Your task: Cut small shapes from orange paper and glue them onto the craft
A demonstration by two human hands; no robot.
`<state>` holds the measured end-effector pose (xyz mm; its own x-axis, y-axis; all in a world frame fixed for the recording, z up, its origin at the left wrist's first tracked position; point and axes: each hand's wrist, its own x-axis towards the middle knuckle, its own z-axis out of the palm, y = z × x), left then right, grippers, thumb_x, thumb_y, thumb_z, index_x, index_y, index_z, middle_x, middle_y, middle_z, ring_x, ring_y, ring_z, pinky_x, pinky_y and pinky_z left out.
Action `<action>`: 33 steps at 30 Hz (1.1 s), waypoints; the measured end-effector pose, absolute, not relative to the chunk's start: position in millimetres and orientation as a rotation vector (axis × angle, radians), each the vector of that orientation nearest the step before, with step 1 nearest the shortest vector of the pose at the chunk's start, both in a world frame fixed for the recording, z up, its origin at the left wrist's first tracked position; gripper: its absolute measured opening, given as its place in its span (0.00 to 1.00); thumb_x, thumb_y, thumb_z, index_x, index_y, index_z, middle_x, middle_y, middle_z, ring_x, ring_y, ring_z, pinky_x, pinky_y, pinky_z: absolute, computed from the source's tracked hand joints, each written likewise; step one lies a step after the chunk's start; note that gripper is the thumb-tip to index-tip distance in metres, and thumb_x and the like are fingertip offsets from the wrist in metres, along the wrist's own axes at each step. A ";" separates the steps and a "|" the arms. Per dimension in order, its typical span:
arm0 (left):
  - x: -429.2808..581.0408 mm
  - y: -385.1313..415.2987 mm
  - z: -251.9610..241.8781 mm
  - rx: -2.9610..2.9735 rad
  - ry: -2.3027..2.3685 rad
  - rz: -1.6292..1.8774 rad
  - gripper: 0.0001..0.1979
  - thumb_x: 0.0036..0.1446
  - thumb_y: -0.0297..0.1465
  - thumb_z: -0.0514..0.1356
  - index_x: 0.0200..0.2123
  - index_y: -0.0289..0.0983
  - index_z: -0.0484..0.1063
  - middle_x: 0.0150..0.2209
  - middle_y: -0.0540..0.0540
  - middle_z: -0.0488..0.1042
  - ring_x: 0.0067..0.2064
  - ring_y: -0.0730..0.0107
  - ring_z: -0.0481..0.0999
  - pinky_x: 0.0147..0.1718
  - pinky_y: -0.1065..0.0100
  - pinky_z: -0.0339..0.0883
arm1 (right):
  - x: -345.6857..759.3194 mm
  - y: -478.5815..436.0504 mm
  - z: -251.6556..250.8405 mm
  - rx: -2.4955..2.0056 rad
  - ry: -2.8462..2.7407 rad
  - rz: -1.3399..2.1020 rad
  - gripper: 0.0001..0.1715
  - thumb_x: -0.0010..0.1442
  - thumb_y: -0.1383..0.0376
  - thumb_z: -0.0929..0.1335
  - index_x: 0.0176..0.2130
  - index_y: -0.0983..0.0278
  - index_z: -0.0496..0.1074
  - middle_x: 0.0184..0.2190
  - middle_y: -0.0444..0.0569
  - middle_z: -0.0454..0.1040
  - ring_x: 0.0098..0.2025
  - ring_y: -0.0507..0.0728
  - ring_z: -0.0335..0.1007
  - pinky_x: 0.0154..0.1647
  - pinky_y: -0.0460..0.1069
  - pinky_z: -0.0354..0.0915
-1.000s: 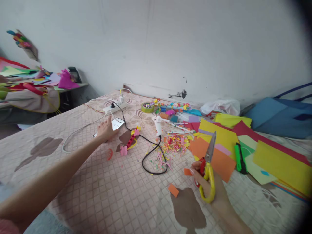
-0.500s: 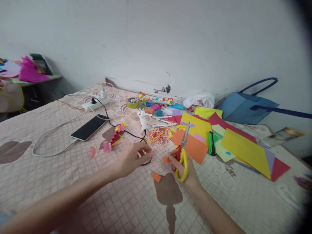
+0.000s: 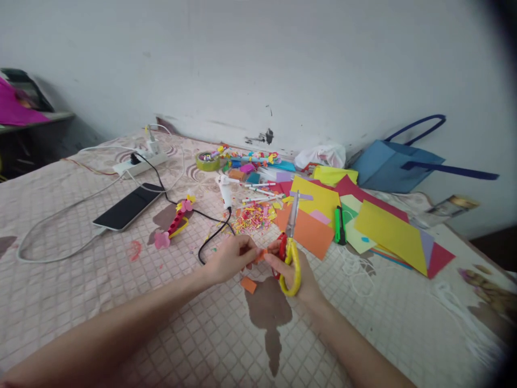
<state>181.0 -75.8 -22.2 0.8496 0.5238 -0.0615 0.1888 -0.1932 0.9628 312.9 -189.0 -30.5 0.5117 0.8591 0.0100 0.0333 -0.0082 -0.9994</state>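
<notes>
My right hand (image 3: 305, 277) holds a pair of scissors (image 3: 291, 237) with red and yellow handles, the blades pointing up and away from me. Its thumb and fingers also hold a small orange paper piece (image 3: 262, 255). My left hand (image 3: 229, 260) is closed, its fingertips pinching the left side of that same piece. Just below the hands, a second orange paper piece (image 3: 249, 285) lies flat on the patterned tablecloth (image 3: 194, 334). Behind the hands is a heap of tiny colourful paper scraps (image 3: 254, 216).
A white glue gun (image 3: 224, 193) stands beyond my left hand, its black cord trailing nearby. Left are a phone (image 3: 128, 207), a power strip (image 3: 141, 164) and a pink flower craft (image 3: 174, 222). Right are coloured sheets (image 3: 393, 234), a green cutter (image 3: 340, 226) and a blue bag (image 3: 398, 167).
My left hand has moved right and taken hold of the orange piece in my right hand. The scissors stay in my right hand. The view has shifted slightly right.
</notes>
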 end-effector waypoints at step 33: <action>178.6 -80.3 -28.5 1.657 0.447 0.269 0.13 0.51 0.39 0.59 0.26 0.35 0.65 0.20 0.52 0.69 0.22 0.76 0.69 0.20 0.75 0.62 | 307.2 -188.4 -28.4 -1.501 -0.888 0.692 0.13 0.47 0.60 0.71 0.32 0.61 0.66 0.23 0.43 0.71 0.26 0.54 0.69 0.27 0.48 0.65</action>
